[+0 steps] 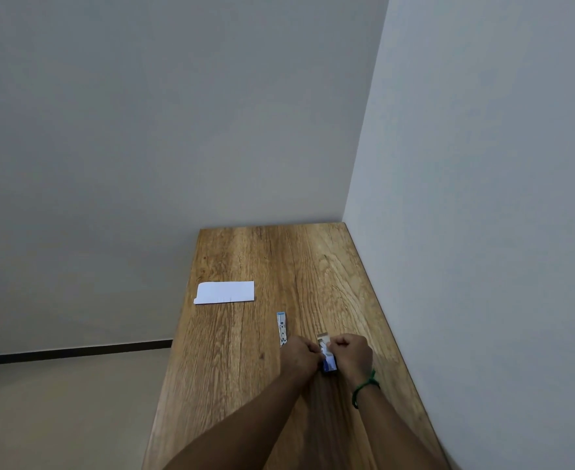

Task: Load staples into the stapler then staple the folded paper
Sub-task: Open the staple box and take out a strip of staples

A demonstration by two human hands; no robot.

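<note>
A small blue and white staple box (pixel 328 358) sits between my two hands low on the wooden table (pixel 245 351), its end flap raised. My left hand (pixel 300 355) grips the box's left side and my right hand (pixel 352 355), with a green cord at the wrist, pinches it from the right. The stapler (pixel 282 329), metal with a blue tip, lies flat on the table just left of my left hand, lengthwise away from me. The folded white paper (pixel 225 292) lies farther back near the table's left edge. Box contents are hidden.
The table runs along a white wall (pixel 482 232) on its right side and ends at another wall at the back. Its left edge drops off to a beige floor (pixel 59 418).
</note>
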